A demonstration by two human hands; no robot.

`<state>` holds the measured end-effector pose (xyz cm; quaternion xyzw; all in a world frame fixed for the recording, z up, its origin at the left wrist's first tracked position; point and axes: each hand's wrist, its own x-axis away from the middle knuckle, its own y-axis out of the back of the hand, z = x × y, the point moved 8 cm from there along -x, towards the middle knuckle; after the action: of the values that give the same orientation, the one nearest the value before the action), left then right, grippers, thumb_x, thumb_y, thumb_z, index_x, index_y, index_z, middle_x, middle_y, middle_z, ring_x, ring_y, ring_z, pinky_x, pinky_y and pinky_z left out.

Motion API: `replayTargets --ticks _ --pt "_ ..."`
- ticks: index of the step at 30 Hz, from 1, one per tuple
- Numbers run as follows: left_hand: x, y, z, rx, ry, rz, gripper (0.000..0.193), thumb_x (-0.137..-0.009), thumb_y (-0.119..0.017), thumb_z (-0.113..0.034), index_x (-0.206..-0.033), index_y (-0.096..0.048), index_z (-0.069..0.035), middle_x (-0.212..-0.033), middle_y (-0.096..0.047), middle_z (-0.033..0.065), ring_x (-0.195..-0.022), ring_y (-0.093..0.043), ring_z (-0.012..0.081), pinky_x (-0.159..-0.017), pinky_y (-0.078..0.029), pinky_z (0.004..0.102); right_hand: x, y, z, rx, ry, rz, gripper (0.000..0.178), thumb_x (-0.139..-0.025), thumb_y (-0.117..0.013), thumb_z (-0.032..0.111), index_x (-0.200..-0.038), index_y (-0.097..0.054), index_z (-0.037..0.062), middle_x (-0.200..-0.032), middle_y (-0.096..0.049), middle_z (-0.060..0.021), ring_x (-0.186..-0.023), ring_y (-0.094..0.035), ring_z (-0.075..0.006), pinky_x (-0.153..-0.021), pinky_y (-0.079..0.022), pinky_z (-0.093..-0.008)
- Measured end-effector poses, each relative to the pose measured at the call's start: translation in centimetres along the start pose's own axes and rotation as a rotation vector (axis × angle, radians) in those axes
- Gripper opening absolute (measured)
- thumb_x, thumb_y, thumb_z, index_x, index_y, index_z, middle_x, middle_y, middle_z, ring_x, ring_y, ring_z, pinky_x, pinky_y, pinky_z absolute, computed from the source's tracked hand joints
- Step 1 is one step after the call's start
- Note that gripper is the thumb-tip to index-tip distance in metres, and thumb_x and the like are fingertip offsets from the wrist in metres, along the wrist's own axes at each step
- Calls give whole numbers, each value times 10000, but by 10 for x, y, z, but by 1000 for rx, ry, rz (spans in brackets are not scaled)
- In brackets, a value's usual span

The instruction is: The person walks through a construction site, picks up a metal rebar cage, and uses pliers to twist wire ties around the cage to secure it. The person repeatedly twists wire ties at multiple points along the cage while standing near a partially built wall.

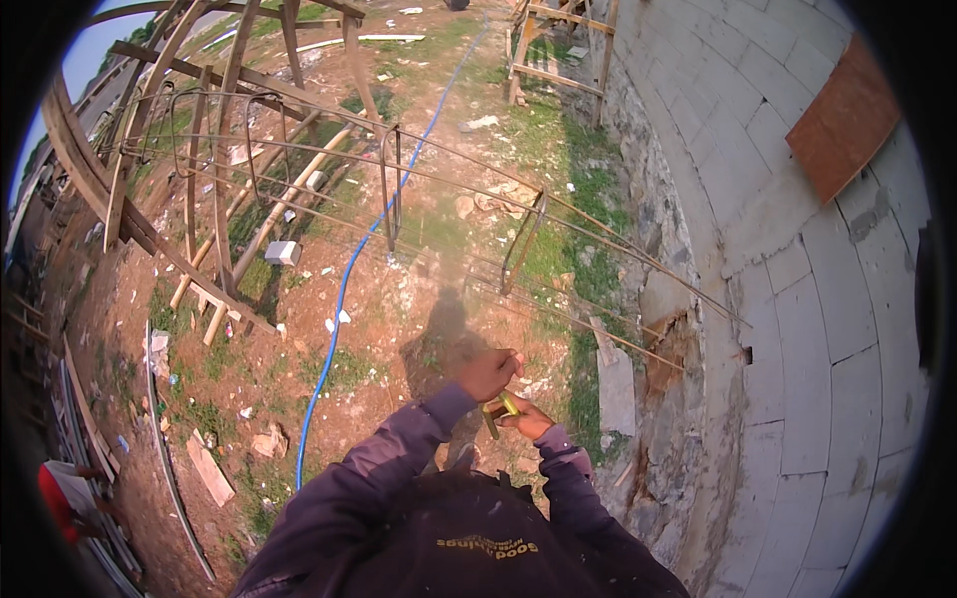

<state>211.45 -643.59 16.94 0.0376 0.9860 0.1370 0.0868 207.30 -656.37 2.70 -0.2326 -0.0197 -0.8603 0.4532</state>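
Two things set the layout: a yellow-green tool (509, 404) sits between my hands, and a long cage of steel bars (386, 189) spans the ground (249, 369) ahead of me. The tool is just left of my right hand (528, 420) and just below my left hand (486, 375) in my view. Its bright part slants, the upper end leaning left; a darker olive length shows beside it, and I cannot tell whether the two are one piece.

The cage's long axis crosses in front of me, from the timber frame (80, 174) at the ground's far left to the wall (827, 329) bordering its right edge. Its closest stirrup (524, 242) stands beyond my hands, apart from both. My left hand reaches farther forward, so it looks the nearer of the two to the cage.

My right hand grips the tool, fingers bent around it. My left hand is curled into a loose fist; whether anything is pinched inside, or whether it touches the tool's upper end, I cannot tell. On my left, a blue hose (345, 279) runs along the ground and passes by the cage.
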Motion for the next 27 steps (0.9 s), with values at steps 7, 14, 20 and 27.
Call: replayTargets --ticks 7,14,20,27 --pt "22 100 111 322 404 -685 340 -972 -502 -311 -770 -621 -64 -571 -478 7 -496 -441 126 -483 -353 306 53 -34 -43 -330 -40 -97 680 -923 -634 96 -1526 -320 86 -1220 -632 -107 -1020 -619 -188 -823 -538 -322" --pt "140 115 157 610 582 -904 308 -972 -511 -301 -764 -577 -83 -516 -420 -14 -380 -335 84 -357 -228 274 68 -11 34 249 172 -565 454 -950 -626 166 -1368 -519 22 -1064 -681 -152 -898 -656 -220 -759 -515 -326" --pt "248 82 181 623 681 -972 283 -962 -520 -291 -790 -582 -76 -482 -379 -14 -341 -306 94 -331 -211 279 25 13 100 595 592 -821 377 -931 -642 201 -1253 -590 11 -981 -663 -170 -902 -667 -279 -804 -506 -379" --pt "301 119 184 758 644 -1140 221 -942 -519 -291 -824 -545 -106 -496 -337 -19 -352 -276 104 -345 -191 283 15 -19 61 -310 256 -514 410 -927 -622 122 -1321 -534 51 -919 -628 -68 -787 -619 -177 -555 -507 -317"
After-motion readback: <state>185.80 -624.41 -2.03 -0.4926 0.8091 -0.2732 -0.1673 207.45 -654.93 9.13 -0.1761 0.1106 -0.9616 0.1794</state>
